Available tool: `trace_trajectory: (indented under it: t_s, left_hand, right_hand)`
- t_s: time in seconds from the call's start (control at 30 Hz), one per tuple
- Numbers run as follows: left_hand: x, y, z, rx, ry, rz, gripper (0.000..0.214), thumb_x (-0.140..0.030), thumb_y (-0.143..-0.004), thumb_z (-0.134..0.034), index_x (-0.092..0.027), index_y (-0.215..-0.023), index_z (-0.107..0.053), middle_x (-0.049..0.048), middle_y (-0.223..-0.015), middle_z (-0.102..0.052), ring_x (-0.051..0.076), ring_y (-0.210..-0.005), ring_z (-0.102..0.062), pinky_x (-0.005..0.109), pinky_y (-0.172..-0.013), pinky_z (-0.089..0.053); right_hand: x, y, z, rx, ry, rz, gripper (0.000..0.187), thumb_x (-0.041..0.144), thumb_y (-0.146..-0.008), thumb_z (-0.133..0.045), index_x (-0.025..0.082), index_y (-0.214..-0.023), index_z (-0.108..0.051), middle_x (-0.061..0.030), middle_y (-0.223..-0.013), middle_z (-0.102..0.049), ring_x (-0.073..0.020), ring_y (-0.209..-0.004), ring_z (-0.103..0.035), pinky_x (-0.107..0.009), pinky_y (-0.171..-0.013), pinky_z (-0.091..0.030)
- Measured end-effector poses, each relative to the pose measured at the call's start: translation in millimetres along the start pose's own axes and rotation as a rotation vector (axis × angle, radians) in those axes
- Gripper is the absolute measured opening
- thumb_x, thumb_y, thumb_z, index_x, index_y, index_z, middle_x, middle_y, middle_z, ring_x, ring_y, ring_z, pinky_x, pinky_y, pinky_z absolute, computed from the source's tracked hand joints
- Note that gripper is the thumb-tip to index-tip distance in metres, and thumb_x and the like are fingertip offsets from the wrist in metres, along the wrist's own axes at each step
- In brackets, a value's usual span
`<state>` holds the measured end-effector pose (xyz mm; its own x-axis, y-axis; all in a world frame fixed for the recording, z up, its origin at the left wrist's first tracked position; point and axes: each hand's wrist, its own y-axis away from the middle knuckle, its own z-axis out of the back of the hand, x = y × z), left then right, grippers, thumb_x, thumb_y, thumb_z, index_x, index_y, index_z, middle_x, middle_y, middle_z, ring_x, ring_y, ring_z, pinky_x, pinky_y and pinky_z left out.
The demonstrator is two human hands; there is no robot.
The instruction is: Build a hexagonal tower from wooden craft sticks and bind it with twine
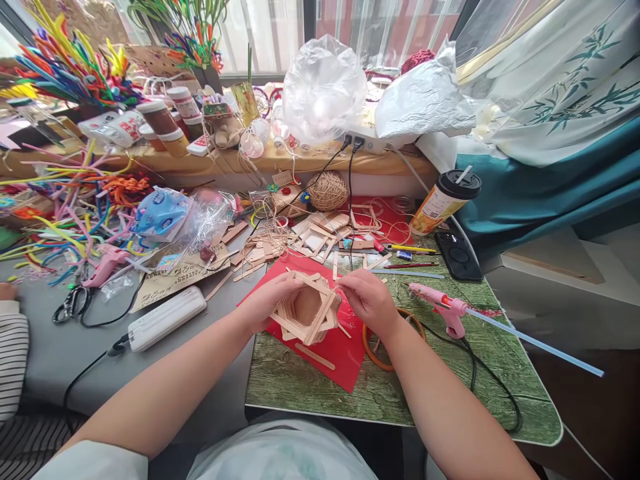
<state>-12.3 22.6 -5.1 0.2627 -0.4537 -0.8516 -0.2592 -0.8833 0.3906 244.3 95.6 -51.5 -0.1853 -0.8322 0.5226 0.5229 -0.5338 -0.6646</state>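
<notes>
My left hand [270, 300] is closed around the left side of a hexagonal craft-stick basket [324, 319], built from stacked wooden sticks and tilted so its inside faces me. At the basket's upper right corner, the fingers of my right hand [369, 300] are pinched together. Whatever they grip there is too small to make out. Beneath both hands lies a red sheet [350, 370], with a loose craft stick [315, 357] on it. A brown ring [385, 363] sits partly under my right wrist.
A pink glue gun [445, 308] with a long glue stick rests at right, its cord trailing over the green board [300, 393]. Behind are a black phone [457, 257], a lidded cup [445, 200], twine ball [327, 191] and scattered sticks. A power strip [167, 319] and striped sleeve [13, 360] are left.
</notes>
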Motion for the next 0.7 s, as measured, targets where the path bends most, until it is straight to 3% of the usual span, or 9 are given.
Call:
trace_trajectory:
  t_s: [0.23, 0.47, 0.7]
  left_hand:
    - [-8.7, 7.3, 2.3, -0.033, 0.031, -0.119, 0.053, -0.061, -0.089, -0.072, -0.02, -0.122, -0.075, 0.0146, -0.125, -0.079, 0.043, -0.119, -0.073, 0.052, -0.099, -0.059]
    - [-0.6, 10.2, 6.5, -0.071, 0.101, -0.175, 0.059, -0.062, -0.079, -0.077, -0.023, -0.124, -0.073, 0.0127, -0.123, -0.078, 0.042, -0.119, -0.072, 0.054, -0.101, -0.059]
    - [10.1, 6.8, 10.7, -0.098, 0.132, -0.24, 0.066, -0.06, -0.079, -0.076, -0.025, -0.134, -0.066, 0.0128, -0.132, -0.074, 0.042, -0.127, -0.069, 0.057, -0.11, -0.055]
  right_hand:
    - [-6.9, 2.5, -3.9, -0.054, -0.046, -0.098, 0.018, 0.022, -0.108, -0.055, 0.027, -0.118, -0.069, -0.0065, -0.096, -0.075, -0.0219, -0.088, -0.07, -0.038, -0.078, -0.058]
    - [-2.8, 0.9, -5.2, -0.065, -0.1, -0.065, 0.02, 0.02, -0.107, -0.054, 0.028, -0.118, -0.07, -0.006, -0.096, -0.077, -0.0217, -0.087, -0.071, -0.038, -0.077, -0.058]
    - [1.0, -1.8, -5.0, -0.084, -0.156, -0.046, 0.021, 0.019, -0.107, -0.055, 0.028, -0.12, -0.07, -0.0056, -0.095, -0.076, -0.0205, -0.086, -0.07, -0.037, -0.077, -0.058]
